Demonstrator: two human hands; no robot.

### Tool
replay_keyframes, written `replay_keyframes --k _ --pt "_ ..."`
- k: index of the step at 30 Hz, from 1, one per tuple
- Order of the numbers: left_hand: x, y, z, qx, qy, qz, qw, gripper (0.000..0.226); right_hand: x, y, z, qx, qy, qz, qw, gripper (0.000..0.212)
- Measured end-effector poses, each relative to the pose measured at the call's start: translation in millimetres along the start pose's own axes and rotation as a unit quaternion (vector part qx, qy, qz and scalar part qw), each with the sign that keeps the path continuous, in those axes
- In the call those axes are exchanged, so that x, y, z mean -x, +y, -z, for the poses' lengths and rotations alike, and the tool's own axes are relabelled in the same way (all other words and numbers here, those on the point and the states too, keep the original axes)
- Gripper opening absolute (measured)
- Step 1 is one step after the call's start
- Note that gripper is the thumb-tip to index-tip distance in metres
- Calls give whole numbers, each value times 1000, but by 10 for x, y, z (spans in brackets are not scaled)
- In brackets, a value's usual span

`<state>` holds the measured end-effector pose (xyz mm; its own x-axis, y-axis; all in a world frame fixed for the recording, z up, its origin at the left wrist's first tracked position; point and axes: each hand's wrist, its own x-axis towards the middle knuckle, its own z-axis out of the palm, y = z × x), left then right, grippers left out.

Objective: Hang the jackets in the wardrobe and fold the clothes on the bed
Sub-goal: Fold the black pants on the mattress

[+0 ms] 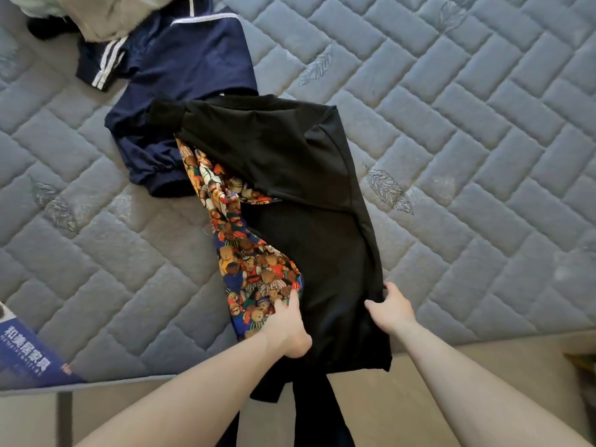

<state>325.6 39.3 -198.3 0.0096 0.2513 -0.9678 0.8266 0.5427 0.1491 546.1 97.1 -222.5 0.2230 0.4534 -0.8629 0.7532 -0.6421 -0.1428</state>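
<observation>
Nearest: two bare forearms reach in from the bottom edge over the near edge of the bed (483, 221). Left hand (285, 327) lies on the left side of the black shirt (322, 253), fingers fairly straight and pointing away, tips touching the bear-print cloth (248, 272) where it meets the black fabric; thumb side tucked against the black cloth, cannot tell if anything is pinched. Right hand (392, 306) grips the shirt's right edge, fingers curled under the fabric, thumb on top.

Black shirt lies lengthwise on the grey quilted mattress, its near hem hanging past the mattress edge over the beige floor (403, 398). A dark strip of cloth hangs lower still between the arms; cannot tell what it belongs to. Bear-print cloth shows along the shirt's left side, partly covered by it.

Open mattress: wide bare stretch right of the shirt, out to the right frame edge; another bare stretch left of it, down to a blue printed label (29, 353) at the near-left corner.

Farther: navy garment (190, 79) with white stripes, just beyond and left of the shirt, touching its far end. Far left corner: a pile of pale clothes (106, 14), overlapping the navy garment, cut off by the top edge.
</observation>
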Motion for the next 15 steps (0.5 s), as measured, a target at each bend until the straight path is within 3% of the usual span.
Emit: replay_keyframes --k 2,5,7,8,9,10,12,15 --pt "22 50 -104 -8 -36 -5 999 108 -14 40 7 8 0 7 1000 48" --pt "45 49 -198 53 -172 -11 984 119 -37 85 24 19 4 16 1000 44" --pt "46 24 -124 35 -208 -39 977 101 -55 103 50 26 2 20 999 42" --pt "42 7 -41 14 -139 -74 987 83 -72 107 70 24 -1 21 999 42" --pt "36 -15 80 0 -8 -117 993 63 -90 105 94 18 -4 24 1000 42" --pt "28 -41 231 14 147 -147 978 45 -107 98 120 10 -5 28 1000 42" --pt "29 -100 640 79 393 -168 900 30 -157 59 174 -7 5 40 999 41" --pt "-80 -220 1306 145 584 -125 789 48 -264 -59 252 -31 32 67 997 45"
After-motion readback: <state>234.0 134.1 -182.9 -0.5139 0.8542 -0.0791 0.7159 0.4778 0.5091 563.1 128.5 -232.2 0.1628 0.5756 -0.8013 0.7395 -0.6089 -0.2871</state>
